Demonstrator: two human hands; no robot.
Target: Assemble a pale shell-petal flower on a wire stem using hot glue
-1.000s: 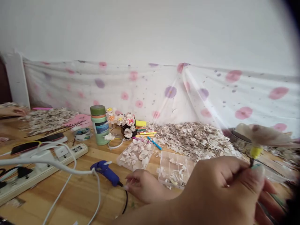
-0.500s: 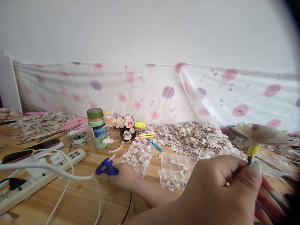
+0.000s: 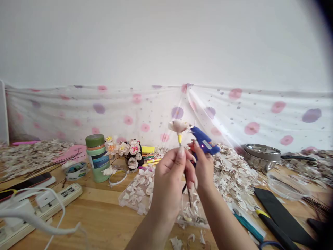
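Flaring above left hand (image 3: pixel 169 170), whitish flower (image 3: pixel 178 126), yellow base (image 3: pixel 179 139), dark stem (image 3: pixel 180 144)

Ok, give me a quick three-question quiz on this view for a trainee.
1. Which of the person's hands grips the blue glue gun?
2. True or false: the power strip lies to the left of the green jar.
3. Fill in: just above the pinching fingertips, the base of the held flower is ____.

Key: 1. The right hand. 2. True. 3. Yellow.
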